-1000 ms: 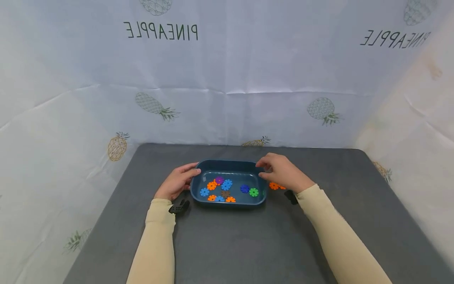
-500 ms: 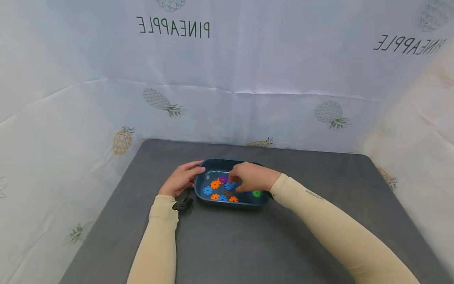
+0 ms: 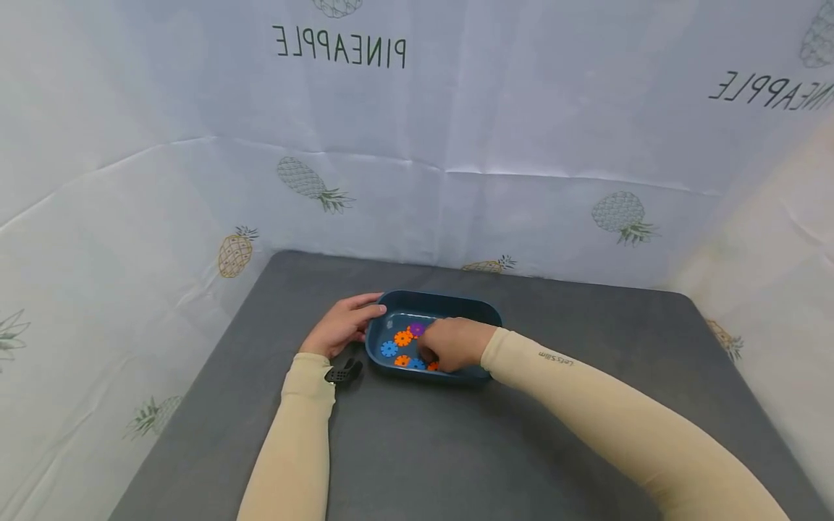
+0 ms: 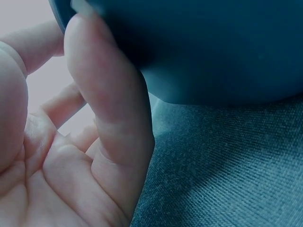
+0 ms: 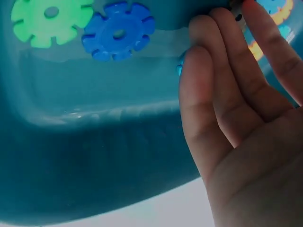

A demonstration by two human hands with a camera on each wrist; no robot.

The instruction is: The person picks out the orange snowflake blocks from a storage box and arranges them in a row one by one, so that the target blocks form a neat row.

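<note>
A dark blue oblong tray (image 3: 456, 300) rests on the table with several toothed plastic snowflake discs inside. My left hand (image 3: 344, 323) grips its left end, thumb over the rim and fingers outside. Inside the tray my right hand (image 3: 456, 341) reaches down with curled fingers. In the right wrist view its fingertips meet at a brown snowflake disc (image 5: 239, 14), mostly hidden by them. A green disc (image 5: 51, 19) and a dark blue disc (image 5: 118, 32) lie nearby. Left of the hand are orange (image 3: 403, 338), purple (image 3: 415, 329) and light blue (image 3: 389, 349) discs.
The dark grey table (image 3: 404, 449) spreads around the tray. A white cloth (image 3: 521, 145) printed with pineapples hangs behind and along both sides. A black strap-like device (image 3: 344, 372) sits at the left wrist.
My right hand has moved left from the tray's right rim into the tray and down among the discs. My left hand keeps its grip, while the head view has shifted slightly.
</note>
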